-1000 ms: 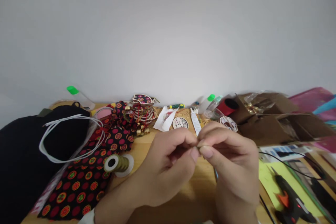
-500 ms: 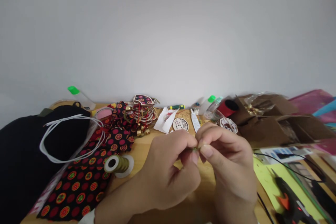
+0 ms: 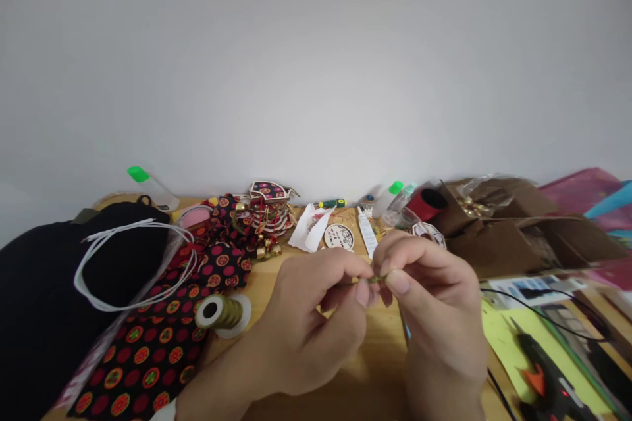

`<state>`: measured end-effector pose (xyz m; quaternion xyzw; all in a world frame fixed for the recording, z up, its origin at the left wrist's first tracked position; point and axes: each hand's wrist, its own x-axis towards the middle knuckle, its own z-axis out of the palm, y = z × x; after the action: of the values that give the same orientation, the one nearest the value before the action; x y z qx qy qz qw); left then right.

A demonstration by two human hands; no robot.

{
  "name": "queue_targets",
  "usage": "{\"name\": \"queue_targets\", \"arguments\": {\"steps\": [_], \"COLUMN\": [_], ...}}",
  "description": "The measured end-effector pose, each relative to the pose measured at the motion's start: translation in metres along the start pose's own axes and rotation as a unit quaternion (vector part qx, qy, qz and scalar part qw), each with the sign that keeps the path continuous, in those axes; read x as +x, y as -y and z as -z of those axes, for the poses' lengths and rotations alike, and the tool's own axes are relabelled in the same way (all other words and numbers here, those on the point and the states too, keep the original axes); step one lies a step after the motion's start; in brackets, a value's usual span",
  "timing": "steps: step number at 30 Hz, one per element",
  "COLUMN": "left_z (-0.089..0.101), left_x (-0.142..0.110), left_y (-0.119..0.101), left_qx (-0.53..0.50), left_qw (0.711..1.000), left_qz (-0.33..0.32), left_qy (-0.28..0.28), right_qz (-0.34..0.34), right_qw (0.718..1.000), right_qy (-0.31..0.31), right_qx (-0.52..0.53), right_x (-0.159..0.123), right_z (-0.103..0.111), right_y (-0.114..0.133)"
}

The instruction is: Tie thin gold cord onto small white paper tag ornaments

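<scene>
Craft supplies line the desk [image 3: 380, 348]

A white cable coil [image 3: 91, 293] lies across a black cloth item [image 3: 44, 316] at the left edge, beside dotted fabric [image 3: 143, 355]. Along the far edge sit a screwdriver [image 3: 332, 202] and a red cylinder [image 3: 419, 206]. Brown boxes [image 3: 498, 247] fill the far right corner; a glue gun [image 3: 543, 365] overlies yellow paper [image 3: 501, 335] near the near right corner.

Bare tabletop [image 3: 266, 276] opens beyond the spool [image 3: 226, 313] (standing left), apparently blocked farther back by bells [image 3: 268, 248].
</scene>
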<state>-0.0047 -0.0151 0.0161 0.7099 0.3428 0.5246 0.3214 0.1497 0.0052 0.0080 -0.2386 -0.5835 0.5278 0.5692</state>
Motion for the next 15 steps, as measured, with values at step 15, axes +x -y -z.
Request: {"name": "queue_targets", "arguments": {"steps": [15], "left_z": [0.0016], "left_x": [-0.0021], "left_y": [0.0010], "left_qx": [0.031], "left_qw": [0.999], "left_qz": [0.008], "left_qy": [0.002], "right_qz": [0.035], "right_qw": [0.996], "right_qy": [-0.010], "right_qx": [-0.085], "right_x": [0.0007], "right_z": [0.0023], "right_y": [0.0029]}}
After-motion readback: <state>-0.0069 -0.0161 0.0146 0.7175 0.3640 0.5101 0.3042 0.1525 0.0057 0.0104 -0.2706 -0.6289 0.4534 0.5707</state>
